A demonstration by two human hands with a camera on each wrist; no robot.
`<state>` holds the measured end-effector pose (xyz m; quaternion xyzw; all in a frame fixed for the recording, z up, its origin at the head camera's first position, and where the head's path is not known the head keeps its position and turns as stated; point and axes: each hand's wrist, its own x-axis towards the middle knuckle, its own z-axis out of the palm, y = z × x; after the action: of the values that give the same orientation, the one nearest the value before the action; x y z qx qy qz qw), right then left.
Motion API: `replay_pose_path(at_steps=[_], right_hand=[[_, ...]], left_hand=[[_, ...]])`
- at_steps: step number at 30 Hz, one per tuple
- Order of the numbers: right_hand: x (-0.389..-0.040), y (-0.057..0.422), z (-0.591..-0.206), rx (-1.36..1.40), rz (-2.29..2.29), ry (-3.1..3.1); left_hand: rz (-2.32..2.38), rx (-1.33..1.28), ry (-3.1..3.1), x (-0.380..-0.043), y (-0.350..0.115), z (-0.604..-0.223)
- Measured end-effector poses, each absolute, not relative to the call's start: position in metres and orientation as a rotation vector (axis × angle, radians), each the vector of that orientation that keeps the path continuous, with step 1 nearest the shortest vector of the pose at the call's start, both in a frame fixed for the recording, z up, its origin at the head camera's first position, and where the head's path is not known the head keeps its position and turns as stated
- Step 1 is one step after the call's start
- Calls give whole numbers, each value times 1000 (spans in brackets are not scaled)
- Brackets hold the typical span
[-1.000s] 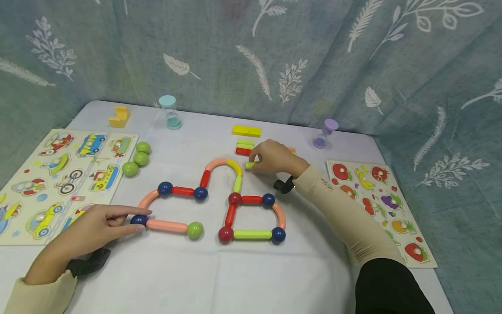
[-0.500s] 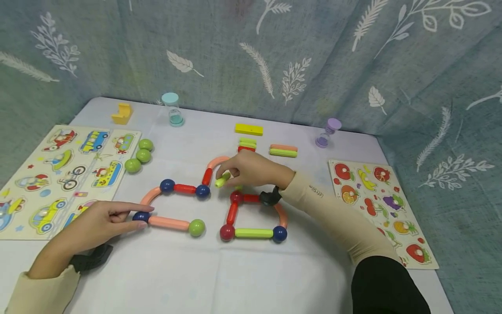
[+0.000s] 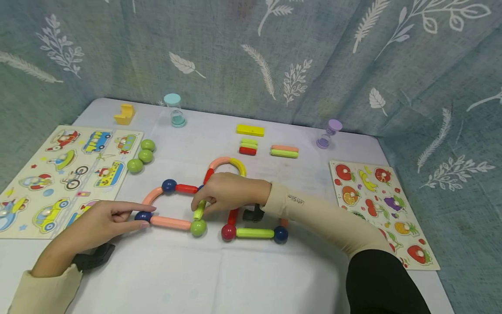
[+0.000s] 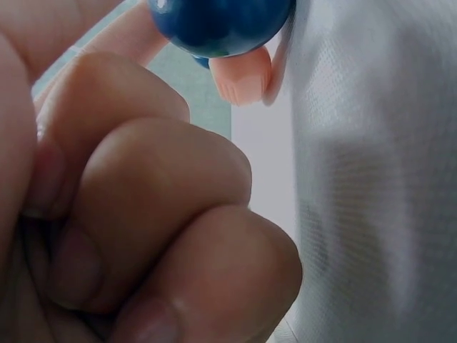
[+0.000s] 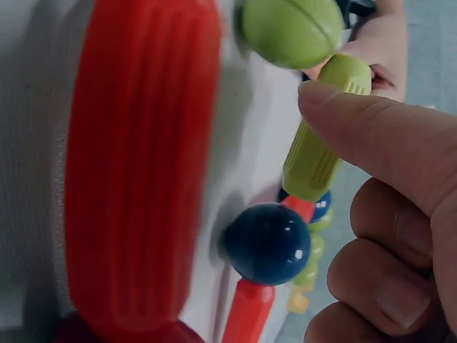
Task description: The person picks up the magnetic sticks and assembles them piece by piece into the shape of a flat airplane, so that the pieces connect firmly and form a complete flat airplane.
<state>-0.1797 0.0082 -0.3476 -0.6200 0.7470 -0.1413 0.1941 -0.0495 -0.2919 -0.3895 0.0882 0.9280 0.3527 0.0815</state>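
My left hand (image 3: 94, 224) pinches a dark blue ball (image 3: 143, 216) between thumb and index finger; the left wrist view shows that ball (image 4: 221, 21) above curled lower fingers. A pink stick (image 3: 171, 223) runs from it to a green ball (image 3: 198, 227). Between thumb and index finger, my right hand (image 3: 227, 192) holds a short green stick (image 3: 199, 211), its near end right at the green ball. Another blue ball (image 5: 268, 243) lies by the stick's other end in the right wrist view. The right hand covers part of the ball-and-stick figure to the right.
Right of the green ball stand a red ball (image 3: 228, 232) and a long green stick (image 3: 255, 233). Spare sticks (image 3: 248, 150) lie behind, near a yellow block (image 3: 250, 130). Puzzle boards (image 3: 98, 168) flank both sides. Three green balls (image 3: 146, 156) and two sandglasses (image 3: 175, 111) stand farther back.
My right hand has carried the short green stick from the spare sticks toward me and left, down to the green ball. The left hand has stayed on its blue ball.
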Motion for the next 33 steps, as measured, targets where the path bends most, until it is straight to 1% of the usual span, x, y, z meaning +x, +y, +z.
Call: replay_pose_path(at_steps=[24,33], right_hand=[[-181,4,-360,-1738,-231,2146],[-177,11,-354,-1727,-229,2196]], left_hand=[[1058,267,2763,-49,-291,-387],[1058,258,2758,-50,-290,-386]])
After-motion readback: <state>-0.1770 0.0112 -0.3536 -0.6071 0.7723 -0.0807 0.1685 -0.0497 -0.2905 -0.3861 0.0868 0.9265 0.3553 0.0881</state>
